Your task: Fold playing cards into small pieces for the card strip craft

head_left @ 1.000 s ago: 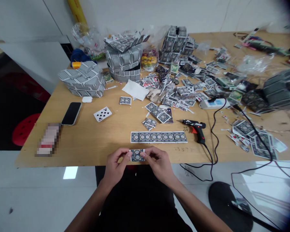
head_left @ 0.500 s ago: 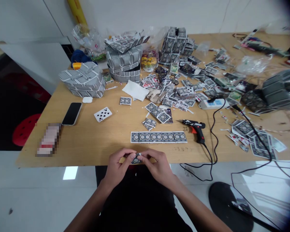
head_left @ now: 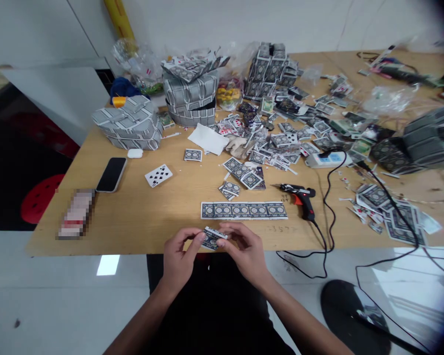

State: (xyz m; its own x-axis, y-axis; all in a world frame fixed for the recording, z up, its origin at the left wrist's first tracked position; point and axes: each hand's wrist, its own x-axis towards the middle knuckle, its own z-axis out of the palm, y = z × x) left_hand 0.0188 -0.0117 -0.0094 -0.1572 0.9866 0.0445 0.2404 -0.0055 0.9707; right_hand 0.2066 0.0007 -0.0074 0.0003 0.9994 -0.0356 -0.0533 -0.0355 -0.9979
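Observation:
Both hands meet at the table's front edge on one playing card (head_left: 210,239), dark patterned back showing and a pale strip along its far side. My left hand (head_left: 181,254) pinches its left end between thumb and fingers. At the right end, the thumb and curled fingers of my right hand (head_left: 246,249) grip it too. Just beyond lies a long strip of joined cards (head_left: 244,210), flat on the wood. A hot glue gun (head_left: 299,195) rests to the right of that strip. Farther back are a few loose card pieces (head_left: 230,189).
Black cords run from the glue gun and a power strip (head_left: 327,159) over the front edge. Card scraps (head_left: 281,140) heap across the back. Woven card boxes (head_left: 129,123) stand behind at left. A phone (head_left: 111,174) and a spades card (head_left: 159,175) lie left.
The card has tilted and more of its back shows, with a pale strip along its far side. My right hand has shifted slightly right, and its fingers have opened a little.

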